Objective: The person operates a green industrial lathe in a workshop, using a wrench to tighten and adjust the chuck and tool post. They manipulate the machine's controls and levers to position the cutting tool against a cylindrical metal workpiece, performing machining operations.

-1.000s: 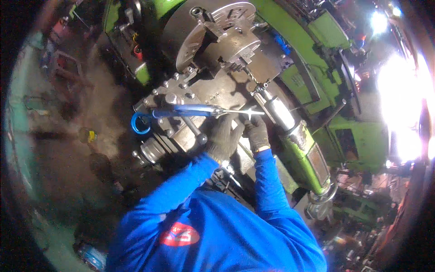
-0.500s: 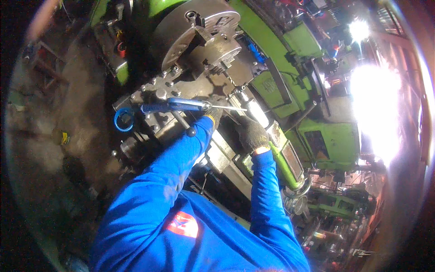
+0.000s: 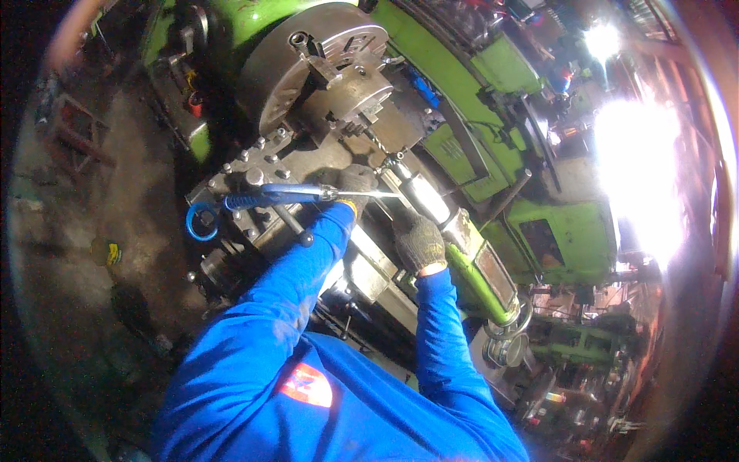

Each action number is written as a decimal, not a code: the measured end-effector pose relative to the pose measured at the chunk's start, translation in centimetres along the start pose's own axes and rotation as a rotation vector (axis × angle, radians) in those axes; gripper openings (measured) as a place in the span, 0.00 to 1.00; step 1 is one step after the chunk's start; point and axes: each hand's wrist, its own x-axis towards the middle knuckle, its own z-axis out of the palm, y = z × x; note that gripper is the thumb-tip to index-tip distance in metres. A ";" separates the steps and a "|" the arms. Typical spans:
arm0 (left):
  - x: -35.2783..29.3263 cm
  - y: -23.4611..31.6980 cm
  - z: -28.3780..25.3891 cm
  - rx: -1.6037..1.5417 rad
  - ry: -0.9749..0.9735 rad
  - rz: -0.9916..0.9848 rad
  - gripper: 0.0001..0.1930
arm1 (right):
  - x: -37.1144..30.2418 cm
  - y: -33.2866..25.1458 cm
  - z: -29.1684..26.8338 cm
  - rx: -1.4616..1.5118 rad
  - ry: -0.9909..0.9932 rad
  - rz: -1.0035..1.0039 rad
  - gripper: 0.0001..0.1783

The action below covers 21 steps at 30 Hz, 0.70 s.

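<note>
- Blue-handled tool lies across lathe carriage, below chuck.
- Left hand, gloved, closed around its shaft.
- Right hand on tailstock; grip apparently closed, hard to tell.

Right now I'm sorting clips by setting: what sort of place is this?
Most likely a machine shop. A green lathe with a big steel chuck fills the view, the gloved left hand and right hand work at it, and more machines stand behind.
</note>
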 end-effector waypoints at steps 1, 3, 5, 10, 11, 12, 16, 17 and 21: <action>-1.6 1.5 0.9 0.035 0.055 0.007 0.05 | -0.3 1.5 1.2 0.041 -0.017 0.061 0.18; -3.3 3.4 2.2 0.122 0.123 0.083 0.04 | 0.1 3.7 3.5 0.113 -0.022 0.090 0.19; -2.9 3.5 1.8 0.083 0.064 0.108 0.04 | 0.7 3.8 4.4 0.092 -0.070 0.133 0.19; -3.0 3.1 2.4 -0.076 -0.001 0.170 0.04 | 3.2 6.7 10.1 0.352 -0.111 0.143 0.22; -2.2 1.9 2.4 -0.124 0.003 0.173 0.06 | 3.8 8.1 12.3 0.396 -0.072 0.083 0.24; -1.1 1.2 2.0 -0.174 0.017 0.188 0.08 | 4.5 7.8 12.9 0.462 -0.076 0.090 0.23; 0.3 0.2 1.3 0.334 0.080 0.284 0.17 | 5.4 7.6 16.1 0.699 0.003 0.049 0.22; -1.1 2.4 1.4 0.177 0.100 0.020 0.20 | 5.6 7.1 16.3 0.645 0.025 0.014 0.22; -1.6 5.2 0.8 -0.131 0.040 -0.318 0.26 | 6.4 5.3 13.3 0.455 -0.038 -0.043 0.18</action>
